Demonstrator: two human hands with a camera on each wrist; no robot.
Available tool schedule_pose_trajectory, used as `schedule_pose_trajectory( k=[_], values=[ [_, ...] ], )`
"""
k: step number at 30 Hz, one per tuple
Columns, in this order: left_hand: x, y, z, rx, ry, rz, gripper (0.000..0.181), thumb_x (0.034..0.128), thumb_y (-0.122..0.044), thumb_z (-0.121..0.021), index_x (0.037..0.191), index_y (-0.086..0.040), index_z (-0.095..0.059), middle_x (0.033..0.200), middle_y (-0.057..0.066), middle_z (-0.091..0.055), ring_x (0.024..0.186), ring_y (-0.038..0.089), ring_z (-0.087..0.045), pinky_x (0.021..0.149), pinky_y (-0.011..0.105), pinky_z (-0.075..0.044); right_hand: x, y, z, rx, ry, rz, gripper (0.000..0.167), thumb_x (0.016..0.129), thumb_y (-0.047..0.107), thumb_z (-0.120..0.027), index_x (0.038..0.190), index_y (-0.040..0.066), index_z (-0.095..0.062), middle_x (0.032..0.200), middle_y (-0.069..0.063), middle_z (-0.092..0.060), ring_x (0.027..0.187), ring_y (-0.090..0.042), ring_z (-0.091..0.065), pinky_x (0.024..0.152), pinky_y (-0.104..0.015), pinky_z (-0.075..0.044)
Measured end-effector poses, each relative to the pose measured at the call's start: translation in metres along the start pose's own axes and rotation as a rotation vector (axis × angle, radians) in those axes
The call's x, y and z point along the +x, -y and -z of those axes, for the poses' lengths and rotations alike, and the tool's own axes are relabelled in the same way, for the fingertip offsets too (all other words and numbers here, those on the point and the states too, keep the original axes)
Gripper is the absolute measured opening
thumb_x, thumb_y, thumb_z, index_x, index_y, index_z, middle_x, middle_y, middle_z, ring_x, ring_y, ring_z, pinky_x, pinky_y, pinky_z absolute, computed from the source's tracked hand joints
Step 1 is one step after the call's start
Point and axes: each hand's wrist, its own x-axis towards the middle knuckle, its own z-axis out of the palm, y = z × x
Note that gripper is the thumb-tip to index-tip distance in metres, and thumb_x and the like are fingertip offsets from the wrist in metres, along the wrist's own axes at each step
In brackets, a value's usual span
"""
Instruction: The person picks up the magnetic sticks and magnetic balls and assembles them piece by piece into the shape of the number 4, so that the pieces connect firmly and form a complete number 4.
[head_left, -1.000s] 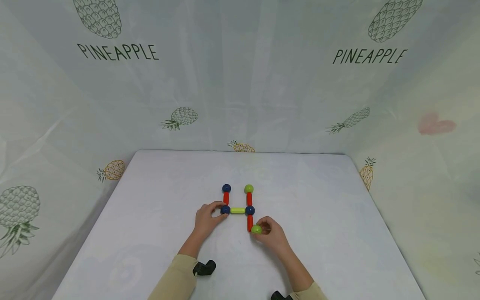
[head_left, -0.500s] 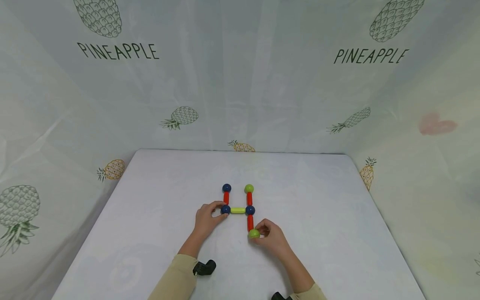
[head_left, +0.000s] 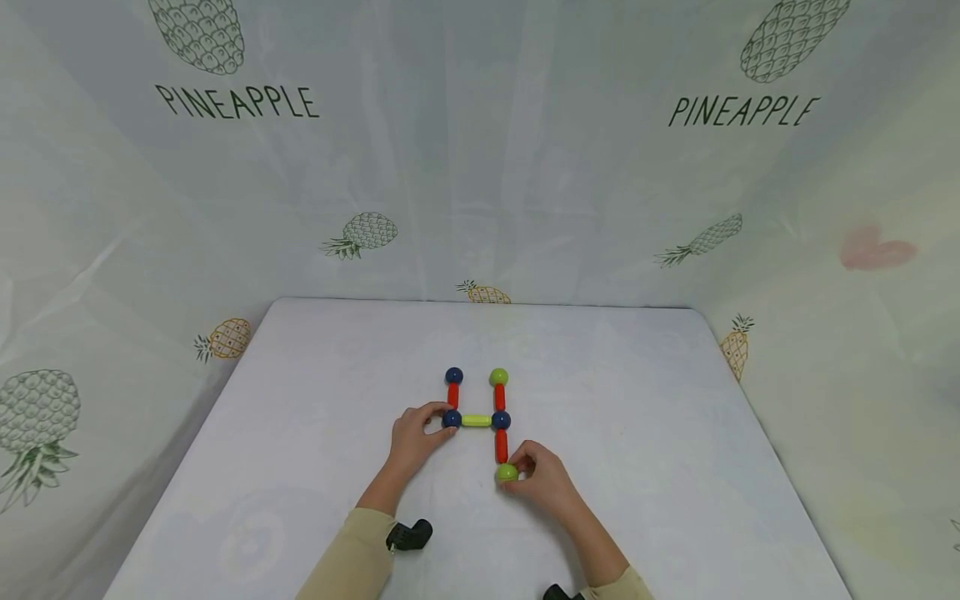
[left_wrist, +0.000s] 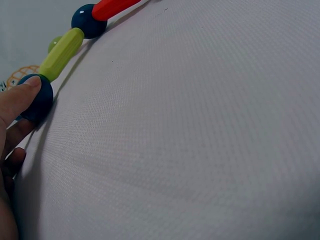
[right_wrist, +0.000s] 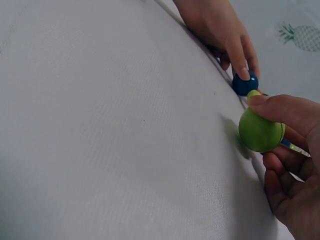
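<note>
A flat figure of balls and rods lies mid-table. My left hand (head_left: 411,440) pinches the blue ball (head_left: 452,419) at its left corner; the thumb on that ball (left_wrist: 44,100) also shows in the left wrist view. A yellow-green rod (head_left: 476,421) links it to a second blue ball (head_left: 501,420). Red rods (head_left: 453,396) (head_left: 499,397) run away from both, ending in a blue ball (head_left: 453,376) and a green ball (head_left: 498,377). Nearest me, my right hand (head_left: 546,479) pinches another green ball (head_left: 507,472) at the end of a red rod (head_left: 501,447).
The white table (head_left: 637,400) surrounds the figure. Behind it hangs a pale cloth (head_left: 480,167) printed with pineapples. Black wrist mounts (head_left: 409,535) sit by both sleeves.
The green ball in my right hand has moved slightly left and toward me, from beside the near red rod to its end. My left hand stays in place.
</note>
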Motion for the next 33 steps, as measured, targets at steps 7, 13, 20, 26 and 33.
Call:
schedule_pose_trajectory(
  k=[7, 13, 20, 26, 33],
  values=[
    [0.0018, 0.0024, -0.0016, 0.003, 0.0, -0.002, 0.04, 0.0816, -0.028, -0.08, 0.119, -0.022, -0.068, 0.107, -0.005, -0.068, 0.094, 0.018, -0.053, 0.083, 0.039, -0.038, 0.0015, -0.0001, 0.0002, -0.023, 0.026, 0.026, 0.035, 0.07, 0.015, -0.088, 0.089, 0.012, -0.06, 0.083, 0.004, -0.057, 0.079, -0.017, -0.052, 0.068, -0.026, -0.047],
    [0.0017, 0.0005, -0.0002, 0.008, -0.001, -0.013, 0.04, 0.081, -0.026, -0.081, 0.118, -0.02, -0.068, 0.106, -0.004, -0.068, 0.094, 0.018, -0.054, 0.083, 0.041, -0.037, 0.0032, 0.0007, 0.0005, -0.038, 0.028, 0.047, 0.035, 0.07, 0.016, -0.088, 0.089, 0.012, -0.06, 0.082, 0.004, -0.056, 0.076, -0.015, -0.052, 0.066, -0.026, -0.046],
    [0.0022, 0.0014, -0.0006, 0.012, -0.007, -0.03, 0.039, 0.0809, -0.026, -0.081, 0.117, -0.02, -0.069, 0.106, -0.004, -0.068, 0.094, 0.019, -0.055, 0.083, 0.042, -0.038, 0.0067, 0.0022, 0.0013, -0.05, 0.053, 0.019, 0.035, 0.071, 0.02, -0.088, 0.089, 0.012, -0.059, 0.08, 0.004, -0.056, 0.075, -0.015, -0.052, 0.064, -0.026, -0.046],
    [0.0017, 0.0007, -0.0008, 0.002, -0.002, -0.014, 0.038, 0.0812, -0.026, -0.081, 0.117, -0.021, -0.069, 0.106, -0.005, -0.068, 0.096, 0.019, -0.055, 0.086, 0.041, -0.037, 0.0082, 0.0019, 0.0024, -0.06, 0.06, 0.009, 0.036, 0.07, 0.021, -0.089, 0.089, 0.012, -0.059, 0.079, 0.004, -0.056, 0.075, -0.015, -0.052, 0.064, -0.025, -0.046],
    [0.0002, -0.001, -0.0007, 0.005, -0.008, -0.009, 0.038, 0.0818, -0.025, -0.08, 0.117, -0.02, -0.068, 0.106, -0.004, -0.068, 0.097, 0.02, -0.055, 0.085, 0.042, -0.037, 0.008, 0.0014, 0.002, -0.049, 0.052, -0.002, 0.037, 0.069, 0.02, -0.089, 0.089, 0.011, -0.06, 0.079, 0.003, -0.056, 0.074, -0.017, -0.051, 0.063, -0.026, -0.045]
  ],
)
